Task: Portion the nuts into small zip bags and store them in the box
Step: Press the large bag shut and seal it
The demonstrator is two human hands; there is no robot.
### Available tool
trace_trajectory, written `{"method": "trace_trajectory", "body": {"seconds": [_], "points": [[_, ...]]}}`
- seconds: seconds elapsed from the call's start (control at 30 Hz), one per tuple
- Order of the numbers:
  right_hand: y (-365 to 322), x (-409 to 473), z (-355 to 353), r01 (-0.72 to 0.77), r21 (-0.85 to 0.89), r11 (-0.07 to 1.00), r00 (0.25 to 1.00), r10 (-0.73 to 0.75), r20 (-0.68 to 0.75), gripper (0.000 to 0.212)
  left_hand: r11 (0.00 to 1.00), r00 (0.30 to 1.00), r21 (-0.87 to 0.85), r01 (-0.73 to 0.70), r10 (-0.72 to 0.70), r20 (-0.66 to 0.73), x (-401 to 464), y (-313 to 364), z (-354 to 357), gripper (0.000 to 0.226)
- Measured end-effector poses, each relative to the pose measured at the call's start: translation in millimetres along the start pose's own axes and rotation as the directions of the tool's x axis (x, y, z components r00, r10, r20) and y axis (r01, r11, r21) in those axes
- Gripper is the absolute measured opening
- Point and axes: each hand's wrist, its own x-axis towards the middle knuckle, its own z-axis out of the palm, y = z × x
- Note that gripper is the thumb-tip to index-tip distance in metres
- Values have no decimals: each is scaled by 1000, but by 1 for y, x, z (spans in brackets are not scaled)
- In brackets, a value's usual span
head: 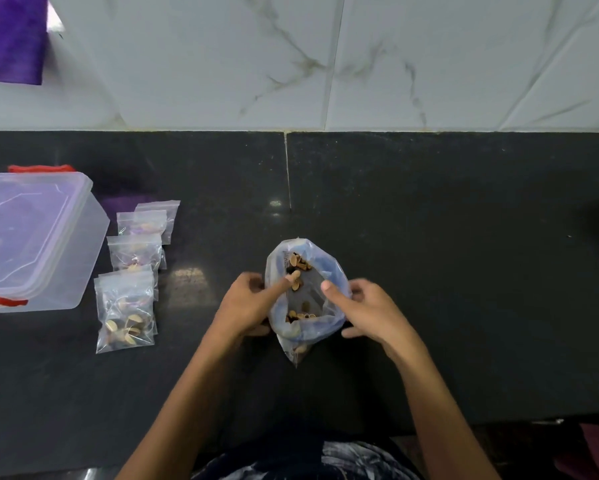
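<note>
- The large plastic bag of pistachios [305, 299] is held open at mid-counter, its mouth gripped by the left hand [248, 308] and right hand [370, 311], fingers clamped on opposite edges of the rim.
- The film is judged thin, limp and slippery; the rim is best pinched, since the loose nuts would shift and spill if it sagged.
- Filled small zip bags [126, 311] lie just beside the lidded clear storage box [66, 271], at the left.
- How many nuts remain cannot be told; the bag's lower part is hidden by folds, and the fingertips are blurred.
</note>
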Motion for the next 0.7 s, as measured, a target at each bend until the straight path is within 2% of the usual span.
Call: {"method": "trace_trajectory", "body": {"seconds": [0.07,0.13,0.17,0.23,0.27,0.33,0.4,0.47,0.53,0.57,0.6,0.63,0.7], "points": [[6,-1,-1,-97,99,990,991,87,101,39,976,965,-85,199,-180,192,-7,-6,-10,32],[10,-2,1,-111,210,971,991,93,96,33,951,941,-173,256,-205,268,-9,-12,-14,30],[12,-2,2,-110,251,962,992,92,82,31,943,952,-225,244,-189,240,-9,-15,-13,27],[12,-3,5,-87,247,965,996,86,17,27,950,983,-256,179,-162,85,-12,-18,-6,17],[10,-4,6,-48,154,987,997,58,-60,25,975,992,-195,104,-115,-45,-14,-18,-2,13],[7,-9,12,37,-205,978,968,-86,-236,24,993,951,90,-82,105,-290,-22,-17,7,9],[2,-17,18,120,-440,890,915,-271,-299,24,936,897,301,-180,282,-340,-29,-13,15,11],[-2,-21,19,174,-462,870,920,-311,-240,21,936,932,311,-165,251,-260,-30,-9,20,6],[-3,-19,11,138,-309,941,975,-183,-123,18,995,991,76,-69,77,-110,-25,-9,17,8],[-4,-20,5,79,-102,992,995,-85,-49,18,996,1000,-91,19,-21,-20,-24,-9,14,11],[-5,-21,0,-9,156,988,999,2,42,16,966,993,-232,112,-100,63,-24,-10,10,14],[-4,-22,-5,-105,377,920,990,60,130,13,923,980,-338,184,-145,137,-24,-12,5,16],[2,-21,-15,-207,590,780,967,71,245,15,823,949,-497,273,-146,280,-21,-19,-5,22]]}}
